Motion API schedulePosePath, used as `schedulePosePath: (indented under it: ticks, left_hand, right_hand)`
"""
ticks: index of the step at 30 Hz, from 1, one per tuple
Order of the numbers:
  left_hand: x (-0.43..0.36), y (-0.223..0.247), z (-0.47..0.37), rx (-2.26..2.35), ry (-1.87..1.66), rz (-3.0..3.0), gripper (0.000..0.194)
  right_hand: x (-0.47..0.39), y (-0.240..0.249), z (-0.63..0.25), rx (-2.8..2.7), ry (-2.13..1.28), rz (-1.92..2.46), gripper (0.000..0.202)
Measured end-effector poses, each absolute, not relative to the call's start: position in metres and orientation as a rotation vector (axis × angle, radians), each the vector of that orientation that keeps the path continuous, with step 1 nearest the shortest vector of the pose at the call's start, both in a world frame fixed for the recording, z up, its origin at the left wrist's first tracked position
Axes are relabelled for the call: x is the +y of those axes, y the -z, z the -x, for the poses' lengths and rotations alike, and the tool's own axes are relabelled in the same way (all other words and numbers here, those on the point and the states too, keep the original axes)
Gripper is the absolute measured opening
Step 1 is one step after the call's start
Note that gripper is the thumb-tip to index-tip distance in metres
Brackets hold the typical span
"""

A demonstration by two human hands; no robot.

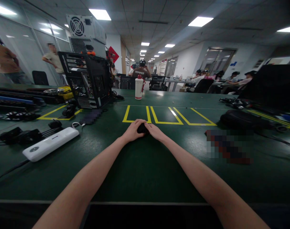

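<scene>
My left hand [132,130] is curved around a small, dark, rounded object [142,128], with its fingers over the top and its thumb along the near side. From the other side, the fingers of my right hand [155,131] close against the same object. Both hands hide most of it, so its kind cannot be made out. It is low over the green tabletop [145,171], at the near edge of a yellow tape outline [135,121]. Both forearms reach forward from the table's near edge.
On the left are a white power strip [51,144], black cables and adapters [27,135], and an open black computer case [87,81] with power supplies [87,30] on top. A white bottle [138,88] stands ahead. A black bag [237,120] and a blurred-out red-dark item [227,148] lie right.
</scene>
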State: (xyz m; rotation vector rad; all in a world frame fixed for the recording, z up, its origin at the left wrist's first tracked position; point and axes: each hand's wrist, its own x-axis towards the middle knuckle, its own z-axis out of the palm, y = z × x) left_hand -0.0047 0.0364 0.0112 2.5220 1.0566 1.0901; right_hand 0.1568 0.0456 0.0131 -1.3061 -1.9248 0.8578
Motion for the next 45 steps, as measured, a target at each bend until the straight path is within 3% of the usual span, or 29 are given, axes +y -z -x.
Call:
schedulePosePath:
  ticks: [12, 15, 18, 22, 28, 35, 45]
  left_hand:
    - [0.039, -0.011, 0.003, 1.023, -1.117, -2.521, 0.047]
    - [0.038, -0.012, 0.002, 0.999, -1.113, -2.516, 0.049]
    - [0.038, -0.012, 0.002, 1.014, -1.113, -2.509, 0.051]
    - [0.038, -0.011, 0.003, 1.035, -1.121, -2.492, 0.052]
    - [0.039, -0.009, 0.004, 1.037, -1.156, -2.437, 0.068]
    - [0.039, -0.010, 0.004, 1.050, -1.112, -2.452, 0.063]
    - [0.041, -0.009, 0.001, 1.057, -1.148, -2.439, 0.060]
  right_hand:
    - [0.044, -0.009, -0.165, -1.886, -0.988, 1.151, 0.038]
    - [0.038, -0.012, -0.167, -1.805, -1.164, 0.934, 0.051]
    - [0.034, -0.015, -0.167, -1.767, -1.226, 0.890, 0.047]
    - [0.036, -0.016, -0.164, -1.767, -1.231, 0.971, 0.038]
    - [0.046, -0.013, -0.158, -1.747, -1.192, 1.140, 0.031]
    - [0.044, -0.017, -0.155, -1.687, -1.210, 1.235, 0.041]
    - [0.042, -0.011, -0.155, -1.700, -1.022, 1.052, 0.026]
